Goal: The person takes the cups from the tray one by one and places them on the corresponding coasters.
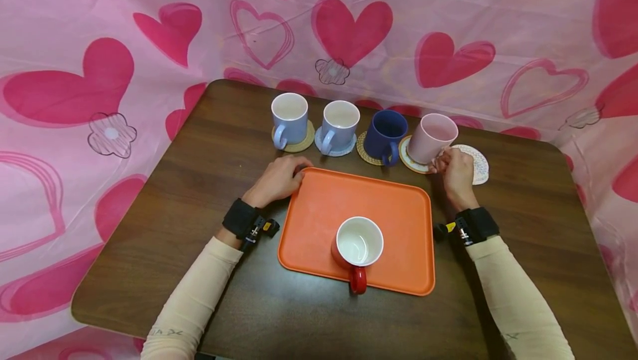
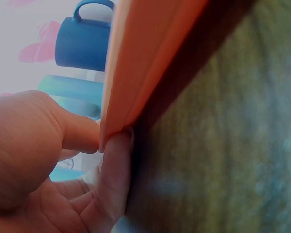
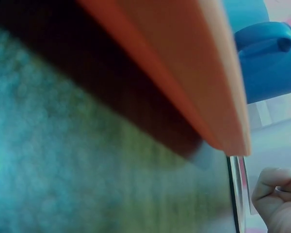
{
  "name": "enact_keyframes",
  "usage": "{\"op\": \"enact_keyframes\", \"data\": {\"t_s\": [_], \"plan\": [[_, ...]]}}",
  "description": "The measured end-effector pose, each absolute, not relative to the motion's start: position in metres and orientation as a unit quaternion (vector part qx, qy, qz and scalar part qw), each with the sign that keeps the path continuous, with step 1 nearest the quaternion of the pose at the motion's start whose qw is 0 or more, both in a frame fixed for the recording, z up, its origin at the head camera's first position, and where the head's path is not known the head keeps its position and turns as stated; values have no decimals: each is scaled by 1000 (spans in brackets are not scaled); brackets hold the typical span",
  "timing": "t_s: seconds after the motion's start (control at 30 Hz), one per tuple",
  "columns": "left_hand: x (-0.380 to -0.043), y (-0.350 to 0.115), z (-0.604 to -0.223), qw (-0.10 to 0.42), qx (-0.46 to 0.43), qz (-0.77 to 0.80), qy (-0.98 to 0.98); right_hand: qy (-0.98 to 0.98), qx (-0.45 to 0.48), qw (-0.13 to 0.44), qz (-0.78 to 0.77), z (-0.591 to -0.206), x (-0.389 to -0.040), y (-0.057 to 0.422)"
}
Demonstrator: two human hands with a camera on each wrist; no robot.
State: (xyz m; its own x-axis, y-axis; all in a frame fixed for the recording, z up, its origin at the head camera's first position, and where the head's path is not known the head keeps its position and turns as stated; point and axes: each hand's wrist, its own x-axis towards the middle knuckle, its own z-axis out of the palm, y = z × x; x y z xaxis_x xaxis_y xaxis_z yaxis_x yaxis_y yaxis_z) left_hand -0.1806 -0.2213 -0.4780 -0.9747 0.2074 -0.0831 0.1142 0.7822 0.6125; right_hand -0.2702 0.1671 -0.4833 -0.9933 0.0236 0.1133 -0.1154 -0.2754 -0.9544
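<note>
My left hand [image 1: 281, 180] is at the far left corner of the orange tray [image 1: 319, 227]. In the left wrist view, the thumb and a finger of my left hand [image 2: 82, 165] pinch the tray's rim [image 2: 136, 63]. A red mug [image 1: 359, 242] with a white inside stands on the tray near its front edge, handle towards me. Beyond the tray's far right corner, my right hand [image 1: 456, 174] grips the pink mug [image 1: 431, 138] at its handle side, with curled fingers covering the handle. That mug is at a white, gold-rimmed coaster [image 1: 415, 166]; whether it touches it I cannot tell.
Left of the pink mug, a dark blue mug [image 1: 386, 135] and two light blue mugs, one in the middle [image 1: 340, 127] and one at the far left [image 1: 291, 119], stand on coasters. A white patterned coaster [image 1: 480, 166] lies beside my right hand. A heart-patterned curtain [image 1: 359, 27] borders the wooden table [image 1: 199, 183].
</note>
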Motion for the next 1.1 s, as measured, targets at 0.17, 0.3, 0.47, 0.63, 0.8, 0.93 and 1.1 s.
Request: {"op": "enact_keyframes", "data": {"t_s": [0.17,0.3,0.47,0.63,0.8,0.93,1.1], "plan": [[-179,-219,-478,84,82,319,940,-603,28,40,796,-488,-268,171],[-178,-219,-478,82,82,316,942,-596,27,40,801,-490,-266,172],[-178,-219,-477,81,81,317,941,-580,40,39,813,-493,-265,171],[-179,-220,-476,77,88,313,943,-579,38,39,813,-494,-264,170],[-181,-221,-475,70,95,314,942,-594,33,44,803,-494,-268,171],[-183,-221,-475,68,95,315,942,-606,35,46,793,-494,-271,171],[-183,-221,-478,70,92,318,941,-615,21,35,788,-493,-271,172]]}}
